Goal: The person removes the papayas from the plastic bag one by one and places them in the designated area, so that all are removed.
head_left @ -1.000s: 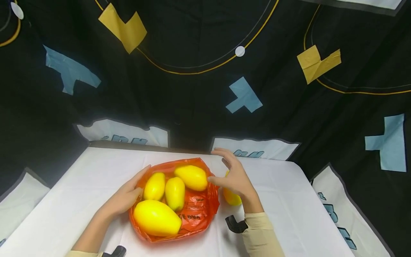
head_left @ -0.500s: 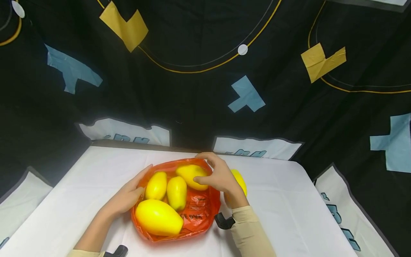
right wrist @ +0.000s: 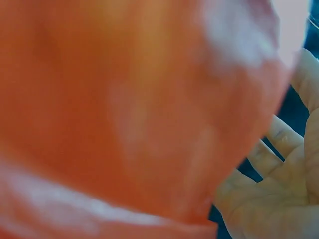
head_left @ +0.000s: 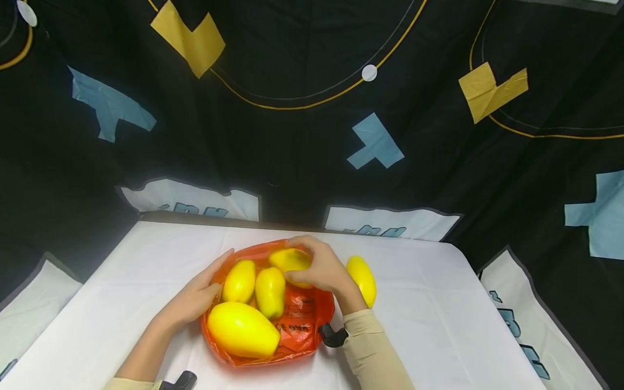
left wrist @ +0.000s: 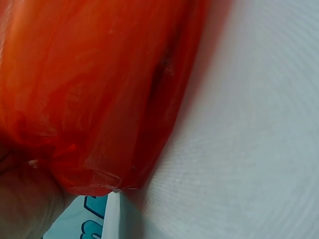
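An orange plastic bag [head_left: 297, 319] lies open on the white table [head_left: 439, 325] with several yellow mangoes in it, the largest [head_left: 242, 329] at the front. My right hand [head_left: 319, 268] reaches over the bag's far side, its fingers and thumb curled round the far mango [head_left: 287, 259]. My left hand [head_left: 192, 299] rests with straight fingers against the bag's left edge. In the left wrist view the bag [left wrist: 99, 89] fills most of the frame. The right wrist view shows only an orange blur and my palm [right wrist: 279, 194].
One more yellow mango [head_left: 363, 279] lies on the table just right of the bag, beside my right wrist. A black backdrop cloth [head_left: 292, 135] with coloured patches rises behind the table's far edge. White cloth [head_left: 122, 271] stretches left and right of the bag.
My right hand left the mango outside the bag, moved left over the bag and curled round the far mango. The loose mango now lies uncovered. My left hand stayed put.
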Demonstrator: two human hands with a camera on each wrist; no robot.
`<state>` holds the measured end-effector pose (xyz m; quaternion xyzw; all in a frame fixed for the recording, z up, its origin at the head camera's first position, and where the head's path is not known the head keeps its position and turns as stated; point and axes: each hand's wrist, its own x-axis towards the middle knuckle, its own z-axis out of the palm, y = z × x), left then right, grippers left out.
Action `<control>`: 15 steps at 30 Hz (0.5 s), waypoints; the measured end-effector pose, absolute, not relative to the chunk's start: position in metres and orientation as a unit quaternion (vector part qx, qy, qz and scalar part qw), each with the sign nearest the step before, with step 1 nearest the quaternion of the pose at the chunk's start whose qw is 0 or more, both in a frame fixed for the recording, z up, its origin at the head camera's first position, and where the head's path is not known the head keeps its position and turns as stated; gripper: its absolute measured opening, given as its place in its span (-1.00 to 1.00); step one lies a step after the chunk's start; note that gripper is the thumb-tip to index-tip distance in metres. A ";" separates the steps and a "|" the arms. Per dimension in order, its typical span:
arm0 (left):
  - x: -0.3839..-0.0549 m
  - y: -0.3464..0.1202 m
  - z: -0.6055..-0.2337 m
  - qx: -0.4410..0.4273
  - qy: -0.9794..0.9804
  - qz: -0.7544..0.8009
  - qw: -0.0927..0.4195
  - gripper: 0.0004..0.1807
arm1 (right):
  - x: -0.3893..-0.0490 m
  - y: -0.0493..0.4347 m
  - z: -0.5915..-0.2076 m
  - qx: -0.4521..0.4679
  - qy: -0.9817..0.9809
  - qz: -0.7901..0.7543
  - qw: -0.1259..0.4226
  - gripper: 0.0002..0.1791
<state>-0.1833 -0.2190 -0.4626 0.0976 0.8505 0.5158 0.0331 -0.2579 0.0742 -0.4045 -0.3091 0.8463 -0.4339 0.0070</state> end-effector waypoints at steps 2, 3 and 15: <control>-0.183 -0.219 -0.462 0.100 0.851 0.515 0.030 -0.20 | -0.257 0.073 -0.407 -0.303 0.850 -0.430 0.014 -0.33; -0.182 -0.218 -0.461 0.100 0.851 0.515 0.030 -0.20 | -0.257 0.072 -0.408 -0.300 0.852 -0.428 0.018 -0.33; -0.181 -0.217 -0.459 0.096 0.844 0.526 0.037 -0.20 | -0.261 0.069 -0.418 -0.285 0.888 -0.360 0.023 -0.28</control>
